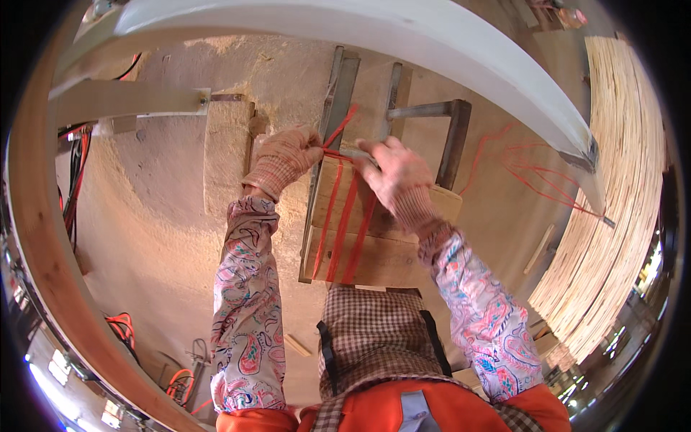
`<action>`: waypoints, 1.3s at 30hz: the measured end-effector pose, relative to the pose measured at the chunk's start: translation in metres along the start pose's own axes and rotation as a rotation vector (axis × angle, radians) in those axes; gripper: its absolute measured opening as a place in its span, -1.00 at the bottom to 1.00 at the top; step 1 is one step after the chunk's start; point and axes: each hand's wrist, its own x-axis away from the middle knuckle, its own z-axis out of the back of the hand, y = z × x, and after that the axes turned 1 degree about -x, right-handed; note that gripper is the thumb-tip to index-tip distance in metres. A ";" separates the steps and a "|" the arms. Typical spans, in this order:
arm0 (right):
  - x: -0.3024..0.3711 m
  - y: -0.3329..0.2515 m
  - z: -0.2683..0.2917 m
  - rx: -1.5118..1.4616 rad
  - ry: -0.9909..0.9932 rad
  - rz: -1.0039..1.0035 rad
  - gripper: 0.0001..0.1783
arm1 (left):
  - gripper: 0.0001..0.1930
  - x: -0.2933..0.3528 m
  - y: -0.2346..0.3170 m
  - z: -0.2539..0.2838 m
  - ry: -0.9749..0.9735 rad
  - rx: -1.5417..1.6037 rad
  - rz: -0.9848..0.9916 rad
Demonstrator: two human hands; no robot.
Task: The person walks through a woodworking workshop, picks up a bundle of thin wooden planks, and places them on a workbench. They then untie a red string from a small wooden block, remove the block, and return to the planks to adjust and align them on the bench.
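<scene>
My left hand (286,160), in a knitted glove, pinches a red strap (340,127) above the far edge of a wooden block (403,253). One end of the strap sticks up past my fingers, and another stretch runs toward my right hand (400,176). That hand, also gloved, is closed over the block's far edge, with thumb and forefinger close together beside a small greyish piece. What it grips is not clear. Several red strips (337,230) lie lengthwise over the block, close to its left side.
A metal frame (452,140) stands beyond the block. A pale curved beam (403,39) arches across the far side. Stacked thin wood sheets (597,209) stand at the right, near loose red strapping (536,173). Left of my hands is a wooden board (224,158).
</scene>
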 end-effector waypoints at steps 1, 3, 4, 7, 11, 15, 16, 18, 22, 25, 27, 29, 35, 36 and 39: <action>-0.016 -0.010 0.001 0.059 -0.092 -0.003 -0.63 | -0.74 0.002 -0.007 -0.007 0.125 -0.016 0.010; -0.049 -0.033 -0.005 0.180 -0.272 -0.031 -0.65 | -0.77 0.002 -0.020 -0.011 0.305 0.024 -0.003; -0.067 -0.038 -0.008 0.175 -0.370 -0.043 -0.60 | -0.79 0.000 -0.022 -0.002 0.364 0.081 -0.029; -0.101 -0.063 -0.005 0.412 -0.568 -0.036 -0.61 | -0.79 0.002 -0.026 0.017 0.454 0.121 -0.060; -0.108 -0.074 -0.021 0.680 -0.438 0.219 -0.71 | -0.69 -0.002 -0.036 0.000 0.253 0.325 -0.083; -0.102 -0.047 -0.003 0.307 -0.356 0.099 -0.65 | -0.58 0.012 -0.015 -0.008 -0.079 0.374 -0.031; -0.104 -0.025 -0.005 0.318 -0.354 -0.024 -0.59 | -0.53 0.000 -0.034 -0.045 0.044 0.567 -0.170; -0.075 0.030 -0.015 -0.102 -0.199 -0.239 -0.64 | -0.56 -0.004 -0.018 -0.048 0.072 0.620 -0.072; -0.060 0.025 -0.021 -0.788 -0.181 -0.465 -0.63 | -0.59 0.004 0.000 -0.033 0.081 0.598 0.099; -0.070 0.017 -0.033 -0.791 -0.262 -0.324 -0.72 | -0.63 0.008 -0.003 -0.032 0.185 0.687 0.009; -0.072 0.026 -0.031 -1.108 -0.263 -0.396 -0.76 | -0.64 0.006 -0.023 -0.053 0.267 0.800 0.155; -0.073 0.047 -0.032 -1.219 -0.271 -0.462 -0.77 | -0.64 0.001 -0.059 -0.087 0.401 0.726 0.302; -0.078 0.045 -0.022 -1.338 -0.633 -0.433 -0.76 | -0.55 0.029 -0.122 -0.122 0.417 0.559 0.497; -0.074 0.045 -0.019 -1.407 -0.652 -0.440 -0.76 | -0.53 0.035 -0.117 -0.115 0.421 0.596 0.460; -0.075 0.057 0.018 -1.853 -0.236 -0.415 -0.74 | -0.52 0.044 -0.105 -0.094 0.355 0.881 0.313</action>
